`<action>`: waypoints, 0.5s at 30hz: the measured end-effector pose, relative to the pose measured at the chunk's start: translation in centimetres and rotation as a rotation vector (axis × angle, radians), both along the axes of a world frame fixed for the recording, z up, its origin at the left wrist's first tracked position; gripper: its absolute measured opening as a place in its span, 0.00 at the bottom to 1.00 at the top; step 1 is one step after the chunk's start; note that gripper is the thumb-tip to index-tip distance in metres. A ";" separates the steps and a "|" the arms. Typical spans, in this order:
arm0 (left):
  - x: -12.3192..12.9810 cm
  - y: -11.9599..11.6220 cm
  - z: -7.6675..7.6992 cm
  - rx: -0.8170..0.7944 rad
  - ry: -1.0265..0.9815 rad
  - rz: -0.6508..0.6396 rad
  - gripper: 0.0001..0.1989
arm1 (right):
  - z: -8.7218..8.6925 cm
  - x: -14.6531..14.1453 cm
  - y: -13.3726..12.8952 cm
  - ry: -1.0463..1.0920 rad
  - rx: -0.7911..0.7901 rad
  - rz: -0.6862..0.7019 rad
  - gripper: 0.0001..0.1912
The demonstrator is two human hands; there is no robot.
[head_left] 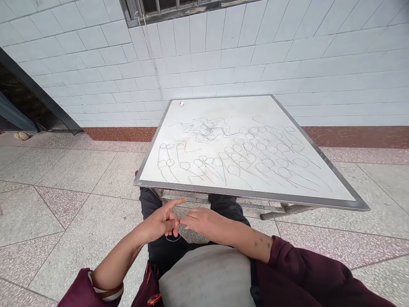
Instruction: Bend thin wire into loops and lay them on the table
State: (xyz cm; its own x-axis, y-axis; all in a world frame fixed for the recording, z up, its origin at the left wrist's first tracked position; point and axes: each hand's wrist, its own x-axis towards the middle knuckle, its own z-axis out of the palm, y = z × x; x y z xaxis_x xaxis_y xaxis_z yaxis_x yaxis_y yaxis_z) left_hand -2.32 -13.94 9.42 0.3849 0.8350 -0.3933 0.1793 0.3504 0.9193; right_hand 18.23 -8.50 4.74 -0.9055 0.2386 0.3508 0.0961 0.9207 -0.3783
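Note:
Over my lap, in front of the table's near edge, my left hand (162, 219) pinches a thin wire (173, 239) between thumb and fingers, its index finger stretched out. The wire hangs in a small loop below the fingertips. My right hand (203, 221) meets it from the right, fingertips pressed together at the same spot on the wire. On the white table (217, 108) lie many thin dark wires, several bent with round loops (284, 172) toward the right and front. A tangled heap of wires (207, 128) sits near the middle.
The table has a metal rim and stands against a white tiled wall (223, 68). A small red and white object (181, 104) lies at its back left corner. Metal legs and a bar (271, 209) show under the near edge. A dark doorway (28, 98) is at the left.

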 end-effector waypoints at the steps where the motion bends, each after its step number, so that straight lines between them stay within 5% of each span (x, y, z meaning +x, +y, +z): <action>1: 0.0 0.0 0.0 0.000 0.020 -0.001 0.34 | 0.2 0.1 -0.1 -0.010 0.008 -0.021 0.13; 5: 0.2 -0.1 -0.2 -0.013 0.043 -0.029 0.34 | 0.2 0.2 -0.2 -0.046 0.050 -0.048 0.17; 10: 0.4 -0.7 0.0 -0.005 0.034 -0.065 0.36 | -0.7 0.1 -0.1 0.065 0.113 -0.063 0.13; 15: 0.3 -1.5 0.4 -0.027 0.069 -0.080 0.37 | -1.0 0.2 -0.3 -0.040 0.154 -0.051 0.11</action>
State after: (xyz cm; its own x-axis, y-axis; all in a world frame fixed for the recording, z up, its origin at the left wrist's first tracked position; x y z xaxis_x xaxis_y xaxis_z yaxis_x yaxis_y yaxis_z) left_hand -2.01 -15.41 9.85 0.4211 0.7915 -0.4429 0.2707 0.3564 0.8943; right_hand 18.43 -8.77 3.75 -0.9078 0.2306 0.3504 0.1563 0.9611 -0.2276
